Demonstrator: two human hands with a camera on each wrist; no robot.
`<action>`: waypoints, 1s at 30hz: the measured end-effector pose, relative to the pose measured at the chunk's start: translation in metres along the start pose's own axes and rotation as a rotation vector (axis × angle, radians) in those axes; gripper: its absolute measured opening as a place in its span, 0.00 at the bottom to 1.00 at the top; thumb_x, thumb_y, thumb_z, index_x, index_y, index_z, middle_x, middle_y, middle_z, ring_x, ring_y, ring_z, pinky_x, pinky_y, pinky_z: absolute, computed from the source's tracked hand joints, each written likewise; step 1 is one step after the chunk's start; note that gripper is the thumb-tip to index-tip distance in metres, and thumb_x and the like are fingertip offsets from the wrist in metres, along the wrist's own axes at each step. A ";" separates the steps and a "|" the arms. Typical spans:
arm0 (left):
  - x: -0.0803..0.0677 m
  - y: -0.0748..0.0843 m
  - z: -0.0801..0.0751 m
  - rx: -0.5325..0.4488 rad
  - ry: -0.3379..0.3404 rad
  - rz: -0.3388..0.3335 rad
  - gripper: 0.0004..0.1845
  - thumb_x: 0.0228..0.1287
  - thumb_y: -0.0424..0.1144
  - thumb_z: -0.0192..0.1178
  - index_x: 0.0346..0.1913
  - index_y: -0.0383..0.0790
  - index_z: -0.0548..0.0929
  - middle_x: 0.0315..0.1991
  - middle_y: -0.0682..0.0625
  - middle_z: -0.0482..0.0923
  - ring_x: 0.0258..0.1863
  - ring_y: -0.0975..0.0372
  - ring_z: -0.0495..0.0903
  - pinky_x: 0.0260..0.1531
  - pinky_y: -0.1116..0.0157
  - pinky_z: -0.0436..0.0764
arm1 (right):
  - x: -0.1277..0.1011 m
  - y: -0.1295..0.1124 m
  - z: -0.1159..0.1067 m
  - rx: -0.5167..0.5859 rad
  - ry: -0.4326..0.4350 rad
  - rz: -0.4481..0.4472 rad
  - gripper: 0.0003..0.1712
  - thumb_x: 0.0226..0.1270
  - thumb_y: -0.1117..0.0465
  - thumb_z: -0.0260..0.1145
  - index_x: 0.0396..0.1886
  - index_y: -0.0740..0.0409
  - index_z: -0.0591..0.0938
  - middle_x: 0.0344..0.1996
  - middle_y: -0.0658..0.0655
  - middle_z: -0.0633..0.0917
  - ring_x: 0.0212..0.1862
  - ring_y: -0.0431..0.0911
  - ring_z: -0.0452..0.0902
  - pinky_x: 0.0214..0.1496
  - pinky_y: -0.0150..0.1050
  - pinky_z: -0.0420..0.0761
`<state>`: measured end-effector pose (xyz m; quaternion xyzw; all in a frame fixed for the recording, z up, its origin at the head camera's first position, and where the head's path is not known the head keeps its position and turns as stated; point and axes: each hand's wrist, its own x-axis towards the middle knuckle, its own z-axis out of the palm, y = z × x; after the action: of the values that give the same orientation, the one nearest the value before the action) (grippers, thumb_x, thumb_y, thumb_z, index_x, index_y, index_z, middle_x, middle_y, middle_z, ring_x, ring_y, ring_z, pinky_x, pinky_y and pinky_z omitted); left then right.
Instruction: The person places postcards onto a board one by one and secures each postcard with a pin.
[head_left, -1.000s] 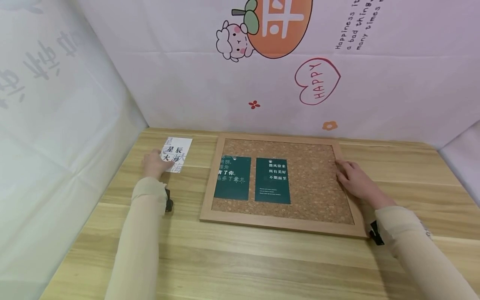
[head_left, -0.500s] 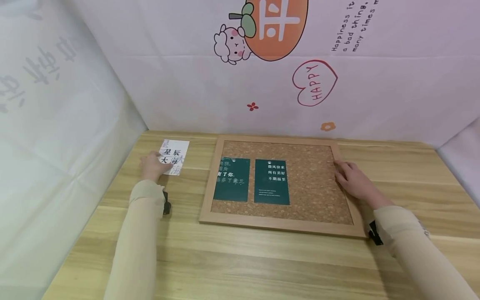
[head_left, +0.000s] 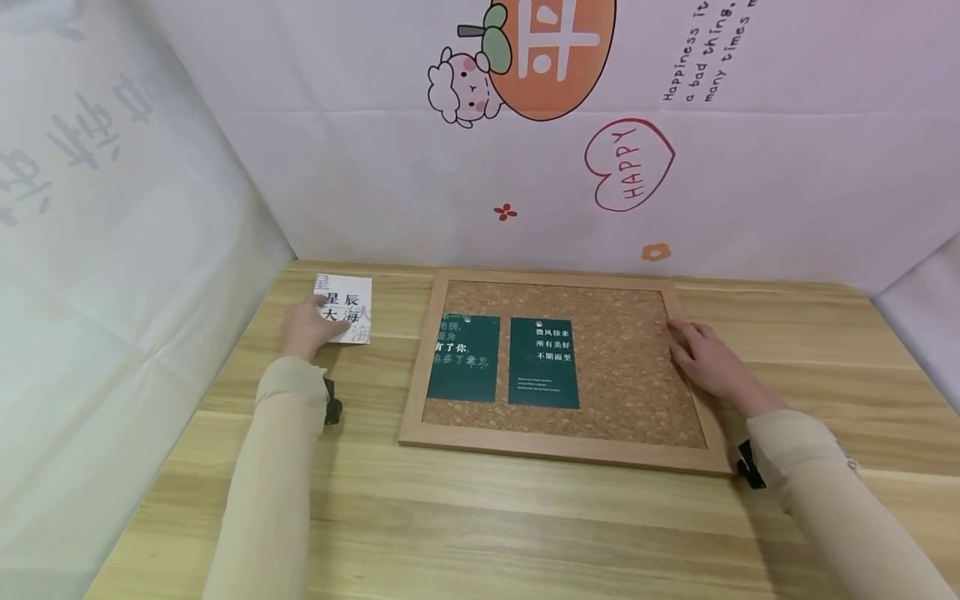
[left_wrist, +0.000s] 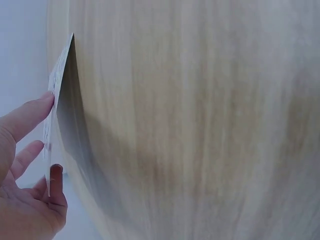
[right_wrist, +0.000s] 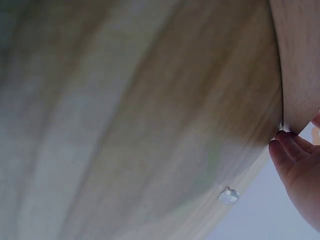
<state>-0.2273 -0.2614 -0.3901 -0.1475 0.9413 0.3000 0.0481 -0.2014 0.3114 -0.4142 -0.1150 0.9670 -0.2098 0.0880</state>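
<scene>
My left hand pinches the near corner of a white card printed with black characters, at the table's far left. In the left wrist view the white card shows edge-on, raised off the wood, with my thumb on one face and fingers on the other. My right hand rests relaxed on the right side of the wooden frame of a cork board. Two dark green cards are pinned on the cork. My right fingertips touch the frame's edge.
A clear pushpin lies close to my right fingers in the right wrist view. The wooden table is walled by white printed sheets at the back and left. Bare wood stretches in front of the board.
My left hand has turned the white card and drawn it slightly left, raising its edge off the table. The right hand stays on the board's frame.
</scene>
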 end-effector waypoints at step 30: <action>0.006 0.039 0.004 -0.285 0.139 0.105 0.23 0.71 0.33 0.45 0.67 0.36 0.68 0.71 0.35 0.60 0.71 0.45 0.59 0.69 0.49 0.62 | -0.001 -0.002 -0.002 0.002 -0.011 0.001 0.32 0.78 0.56 0.42 0.72 0.73 0.53 0.63 0.85 0.56 0.62 0.78 0.55 0.62 0.71 0.61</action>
<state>-0.2450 -0.2300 -0.3731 -0.1238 0.8967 0.4215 -0.0542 -0.2007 0.3104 -0.4117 -0.1153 0.9664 -0.2101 0.0934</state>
